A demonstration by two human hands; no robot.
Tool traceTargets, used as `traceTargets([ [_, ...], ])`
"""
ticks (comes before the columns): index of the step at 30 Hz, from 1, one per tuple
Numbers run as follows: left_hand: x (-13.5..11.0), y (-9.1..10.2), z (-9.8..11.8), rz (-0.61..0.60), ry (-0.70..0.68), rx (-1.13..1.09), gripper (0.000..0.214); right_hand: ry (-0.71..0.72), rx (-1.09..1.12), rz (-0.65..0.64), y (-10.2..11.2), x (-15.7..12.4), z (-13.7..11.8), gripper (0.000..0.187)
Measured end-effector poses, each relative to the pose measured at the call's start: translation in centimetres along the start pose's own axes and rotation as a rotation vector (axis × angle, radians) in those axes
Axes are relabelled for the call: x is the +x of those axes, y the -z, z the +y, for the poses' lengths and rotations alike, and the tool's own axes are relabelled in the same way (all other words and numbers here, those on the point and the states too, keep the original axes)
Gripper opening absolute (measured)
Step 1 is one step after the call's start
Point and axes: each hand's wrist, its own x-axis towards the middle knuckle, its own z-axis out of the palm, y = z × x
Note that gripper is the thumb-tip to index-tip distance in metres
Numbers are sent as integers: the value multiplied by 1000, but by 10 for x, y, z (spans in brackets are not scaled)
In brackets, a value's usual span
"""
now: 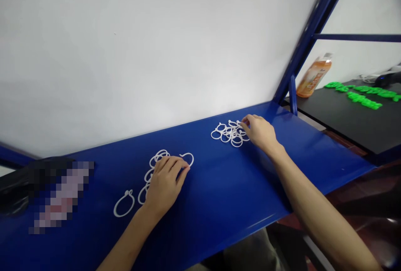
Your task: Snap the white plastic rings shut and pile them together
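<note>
Thin white plastic rings with small loop tabs lie in two groups on a blue metal shelf. My left hand lies over the left group of overlapping rings, covering part of it. Its thumb and index finger close on the edge of one white ring, which sticks out to the right. One separate ring lies left of that hand. My right hand reaches the right edge of the ring pile, thumb and fingers pinched at a ring there; the fingertips partly hide it.
A white wall rises behind the shelf. At left lie a black bag and a pixelated item. A blue post stands at right, beside a black table with an orange drink bottle and bright green pieces.
</note>
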Motion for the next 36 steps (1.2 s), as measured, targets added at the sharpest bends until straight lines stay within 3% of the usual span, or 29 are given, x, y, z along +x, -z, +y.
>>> traceTargets([
  [2,1,3,3,59,-46,-29,8,145,193,53,-2,-11,-20,20],
  [3,1,4,5,81,-67,-32,8,241,328,21,-4,-19,-31,21],
  [6,0,5,9,120,-125,-14,9,526,632,-272,-13,-46,-65,24],
  [8,-1,5,11,132,-168,1,7,554,756,-422,-20,-63,-81,26],
  [11,-2,3,14,136,-204,-11,8,473,851,-438,-27,-75,-90,21],
  [15,-2,4,14,173,-103,-82,26,481,851,-413,-28,-72,-85,25],
  [19,-1,8,15,73,2,-248,35,592,776,-390,-26,-69,-81,24],
  [22,1,9,18,19,-21,-312,26,666,709,-373,-29,-71,-82,25],
  [26,2,7,20,57,-39,-280,3,726,632,-386,-31,-74,-82,29],
  [32,3,4,17,84,16,-247,8,798,562,-402,-28,-72,-82,28],
  [36,4,5,17,102,37,-265,10,734,668,-442,-29,-75,-86,18],
])
